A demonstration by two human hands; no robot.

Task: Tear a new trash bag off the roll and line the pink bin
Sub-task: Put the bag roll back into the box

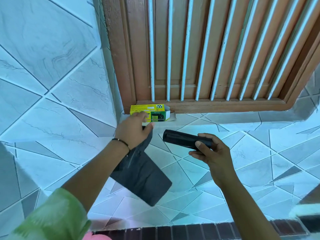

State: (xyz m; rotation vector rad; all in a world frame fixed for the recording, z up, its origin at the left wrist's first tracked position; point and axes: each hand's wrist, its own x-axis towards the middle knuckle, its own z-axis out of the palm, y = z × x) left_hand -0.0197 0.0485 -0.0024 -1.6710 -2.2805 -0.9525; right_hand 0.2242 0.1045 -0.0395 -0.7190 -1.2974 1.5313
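Observation:
My left hand (134, 130) pinches the top of a flat black trash bag (143, 175), which hangs down from it, folded and separate from the roll. Its fingers reach toward a yellow and green bag box (149, 113) that lies open-ended on the tiled ledge below the window. To the right, my right hand (210, 151) grips the black roll of bags (181, 138), held level above the ledge. A sliver of pink (97, 236) shows at the bottom edge, possibly the bin.
A brown wooden window frame (207, 49) with white bars stands behind the ledge. Tiled wall (52, 58) rises at the left. A dark brick-patterned edge (199, 231) runs along the bottom. A blurred dark object (310, 210) sits at the lower right.

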